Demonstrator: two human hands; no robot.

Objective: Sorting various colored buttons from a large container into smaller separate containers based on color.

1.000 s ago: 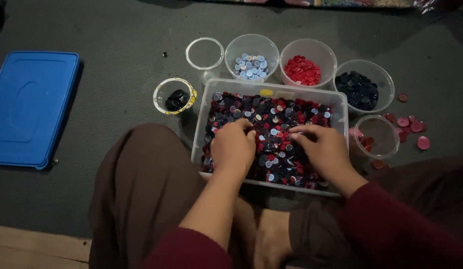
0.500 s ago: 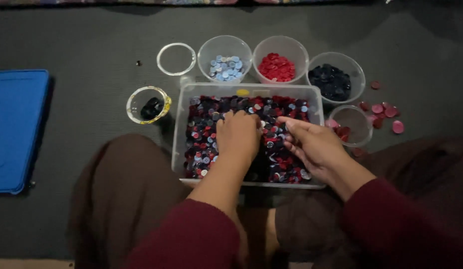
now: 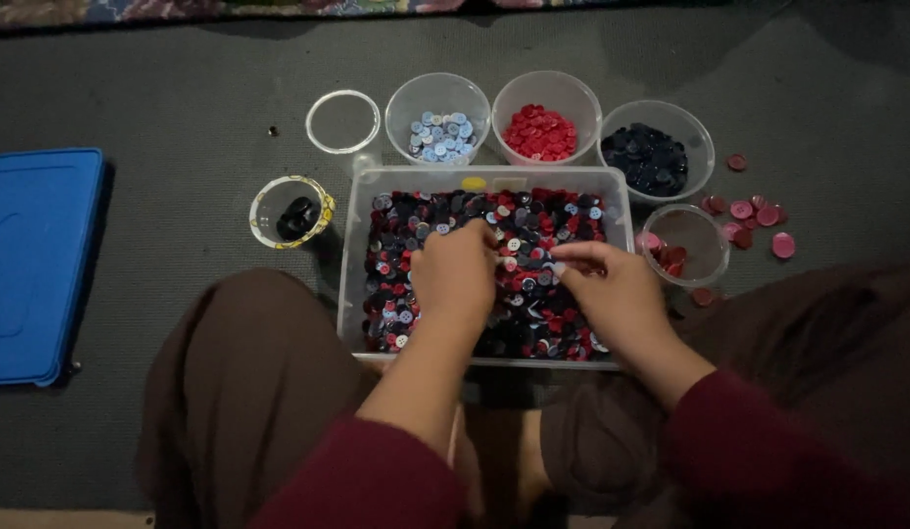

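1. Both hands sit much where they were half a second ago, inside the clear bin (image 3: 357, 257) of mixed buttons (image 3: 533, 211) on the floor.
2. Left hand (image 3: 457, 272) lies palm-down on the heap; its grip cannot be told.
3. Right hand (image 3: 612, 292) pinches fingertips together at the heap, seemingly on one button, too small to confirm.
4. Sorting by colour looks underway: bowls of pale blue buttons (image 3: 437, 135), red buttons (image 3: 540, 132) and dark buttons (image 3: 649, 157) stand just beyond the bin.

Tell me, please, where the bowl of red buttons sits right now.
In the head view the bowl of red buttons sits on the grey floor beyond the clear bin, between the bowl of light blue buttons and the bowl of dark blue buttons.
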